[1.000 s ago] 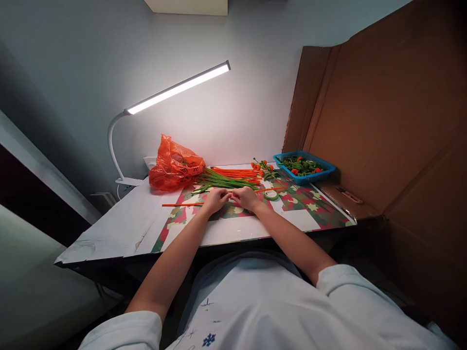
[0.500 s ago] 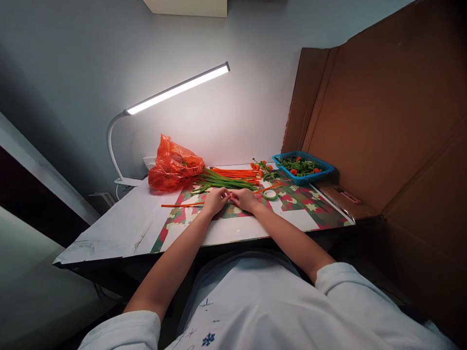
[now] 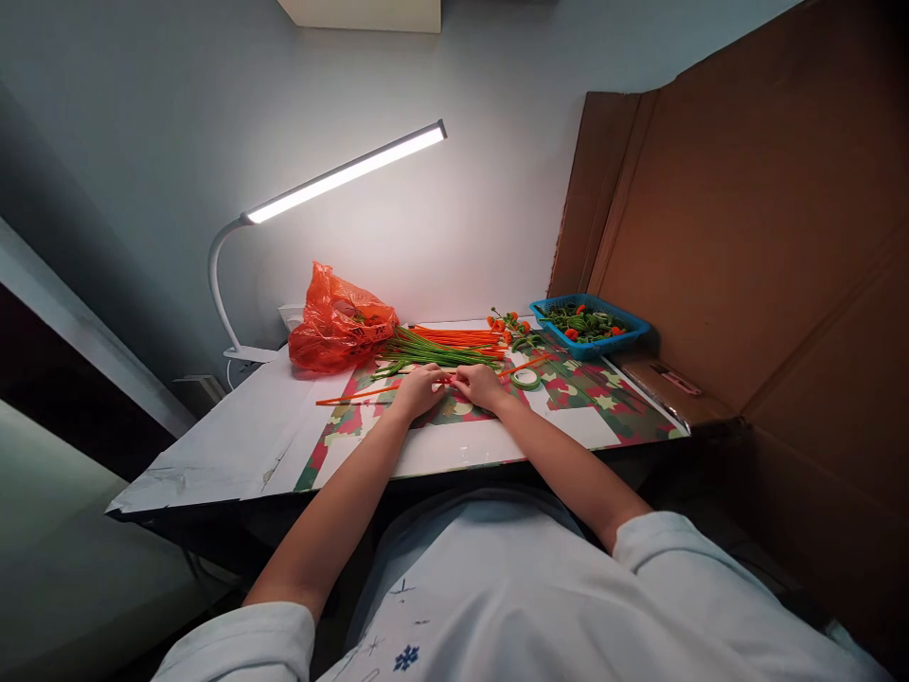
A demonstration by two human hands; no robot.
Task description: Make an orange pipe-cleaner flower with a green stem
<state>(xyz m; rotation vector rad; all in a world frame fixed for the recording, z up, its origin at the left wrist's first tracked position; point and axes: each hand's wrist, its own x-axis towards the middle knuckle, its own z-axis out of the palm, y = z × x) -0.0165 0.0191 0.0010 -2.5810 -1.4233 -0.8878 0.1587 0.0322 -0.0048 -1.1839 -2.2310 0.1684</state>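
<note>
My left hand [image 3: 421, 388] and my right hand [image 3: 477, 386] meet over the camouflage-patterned mat [image 3: 454, 413], fingertips pinched close together. Between them they grip thin fuzzy orange stems that look like pipe cleaners [image 3: 361, 396]. Two orange lengths fork out to the left of my left hand, and another end slants up past my right hand. The fingers hide the spot where the stems meet. Just behind the hands lies a bundle of green stems [image 3: 447, 352], with more orange stems [image 3: 454, 335] beyond it. A roll of green tape [image 3: 525, 380] lies right of my right hand.
A crumpled red plastic bag [image 3: 341, 327] stands at the back left. Orange flowers with green leaves [image 3: 506, 325] lie near a blue basket [image 3: 603, 349] of similar pieces. A lit lamp [image 3: 347, 173] reaches over the table; a cardboard sheet [image 3: 745, 208] rises on the right.
The orange stems left of my left hand lay nearly in one line; now they spread into two separate lengths. Both hands have shifted only slightly, still pinched together.
</note>
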